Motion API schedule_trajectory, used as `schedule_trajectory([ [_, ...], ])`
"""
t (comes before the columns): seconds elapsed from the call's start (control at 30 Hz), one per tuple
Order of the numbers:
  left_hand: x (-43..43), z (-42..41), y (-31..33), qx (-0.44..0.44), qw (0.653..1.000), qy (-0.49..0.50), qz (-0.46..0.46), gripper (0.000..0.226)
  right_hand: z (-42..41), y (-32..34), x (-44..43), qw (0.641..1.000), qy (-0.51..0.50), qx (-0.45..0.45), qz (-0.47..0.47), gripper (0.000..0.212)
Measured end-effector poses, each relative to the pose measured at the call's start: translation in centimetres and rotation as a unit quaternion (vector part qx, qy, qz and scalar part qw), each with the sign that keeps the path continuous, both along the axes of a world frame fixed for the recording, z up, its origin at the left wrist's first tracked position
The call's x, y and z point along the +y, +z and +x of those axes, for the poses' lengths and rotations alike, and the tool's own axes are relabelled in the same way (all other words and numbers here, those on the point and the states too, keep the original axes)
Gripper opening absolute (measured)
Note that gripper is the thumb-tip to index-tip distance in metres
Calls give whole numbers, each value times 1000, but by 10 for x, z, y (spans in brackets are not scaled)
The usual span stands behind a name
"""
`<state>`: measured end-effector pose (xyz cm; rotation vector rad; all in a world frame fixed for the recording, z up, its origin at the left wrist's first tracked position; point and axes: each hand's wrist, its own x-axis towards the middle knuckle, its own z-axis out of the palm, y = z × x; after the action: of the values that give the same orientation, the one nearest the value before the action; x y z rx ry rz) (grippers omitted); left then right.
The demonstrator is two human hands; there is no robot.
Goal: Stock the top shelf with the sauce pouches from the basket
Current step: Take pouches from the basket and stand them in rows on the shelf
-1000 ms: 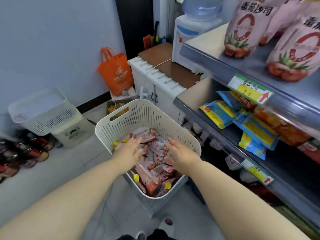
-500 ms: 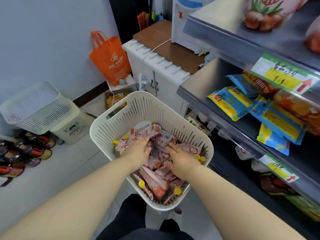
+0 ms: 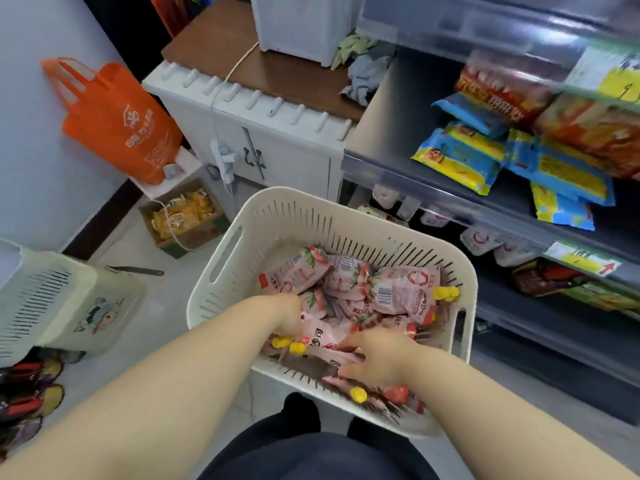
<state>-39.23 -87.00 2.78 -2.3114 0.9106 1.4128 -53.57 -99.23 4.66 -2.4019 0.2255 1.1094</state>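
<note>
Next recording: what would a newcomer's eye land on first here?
The cream slotted basket at centre, heaped with pink sauce pouches with yellow caps, draws the eye first, with the left hand and right hand both down among them. After that, the orange bag against the wall at upper left and the blue and yellow packets on the shelf at right stand out.

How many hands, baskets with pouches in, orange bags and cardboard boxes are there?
Bare hands: 2, the left hand and the right hand
Cream slotted plastic basket holding pink sauce pouches: 1
Orange fabric tote bag: 1
Brown cardboard box: 1
Total: 5
</note>
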Motion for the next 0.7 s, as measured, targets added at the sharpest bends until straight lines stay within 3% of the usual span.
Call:
schedule_trajectory([
  [0.2, -18, 17, 10, 1, 994, -50, -93, 31, 9, -15, 24, 988, -132, -77, -34, 22],
  [0.27, -28, 23, 19, 6, 991, -85, -108, 30, 7, -13, 16, 964, -244, -109, 2, 18],
  [0.33, -39, 32, 27, 0, 987, -76, -139, 32, 1, -2, 2, 895, -417, -141, 76, 17],
  [0.37, -44, 37, 29, -6, 986, -49, -162, 33, -2, 4, -5, 839, -507, -165, 108, 16],
  [0.43, -49, 50, 32, -19, 974, 67, -216, 33, -4, 7, -20, 705, -658, -211, 158, 17],
  [0.5, -50, 61, 27, -30, 936, 222, -272, 24, -1, 0, -30, 613, -738, -230, 166, 22],
  [0.6, -42, 57, 15, -20, 868, 390, -307, 27, 11, -13, -31, 556, -787, -214, 162, 16],
  [0.7, -27, 49, 3, -18, 810, 516, -279, 47, 20, -22, -28, 575, -786, -180, 141, 20],
])
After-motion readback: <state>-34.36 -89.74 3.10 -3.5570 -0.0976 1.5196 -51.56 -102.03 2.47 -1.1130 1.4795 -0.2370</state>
